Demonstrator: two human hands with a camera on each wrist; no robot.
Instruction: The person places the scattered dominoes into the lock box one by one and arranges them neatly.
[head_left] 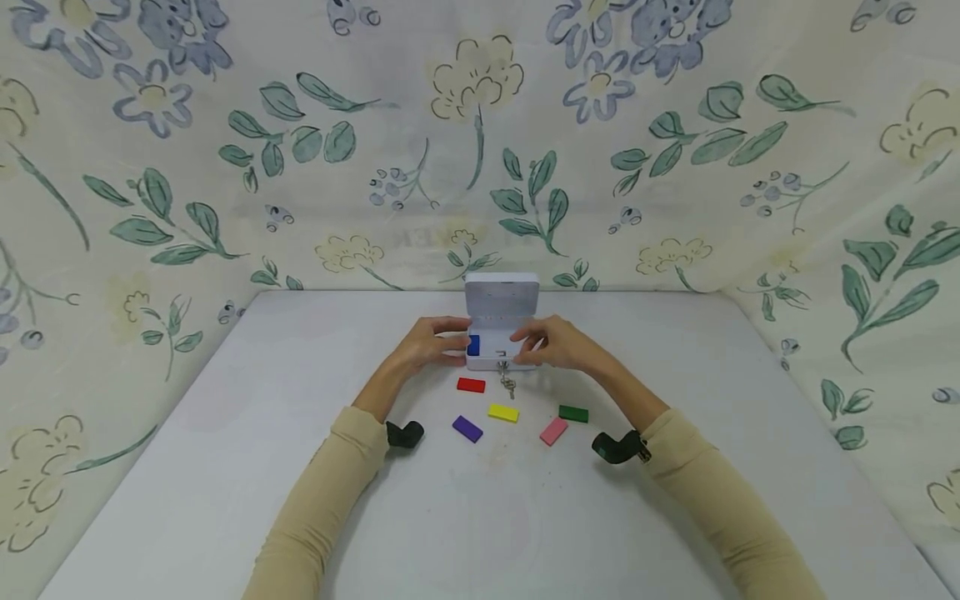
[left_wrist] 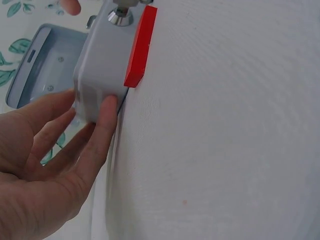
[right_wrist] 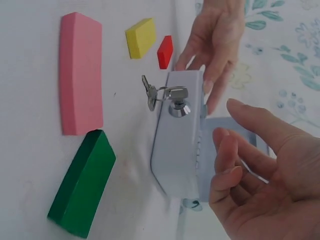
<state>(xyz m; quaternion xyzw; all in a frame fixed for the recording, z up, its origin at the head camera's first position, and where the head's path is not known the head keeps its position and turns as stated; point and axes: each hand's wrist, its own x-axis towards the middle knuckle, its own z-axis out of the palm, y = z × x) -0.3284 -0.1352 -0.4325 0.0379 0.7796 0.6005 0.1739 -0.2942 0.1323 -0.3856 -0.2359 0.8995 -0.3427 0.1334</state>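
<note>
A small white metal box (head_left: 489,363) stands on the table with its lid (head_left: 502,298) raised at the back. A blue block (head_left: 474,345) lies inside at its left end. Keys (right_wrist: 151,93) hang from the lock (right_wrist: 178,107) on the front. My left hand (head_left: 429,343) touches the left end of the box with fairly straight fingers, as the left wrist view shows. Over the box's right side hovers my right hand (head_left: 558,343), its fingers loosely bent with nothing between them. In front of the box lies a red block (left_wrist: 141,47).
Nearer on the white table (head_left: 480,517) are a yellow block (head_left: 503,413), a purple block (head_left: 467,429), a pink block (head_left: 553,432) and a green block (head_left: 573,414). The pink and green blocks lie close together. Flower-patterned cloth (head_left: 420,125) hangs behind and beside the table.
</note>
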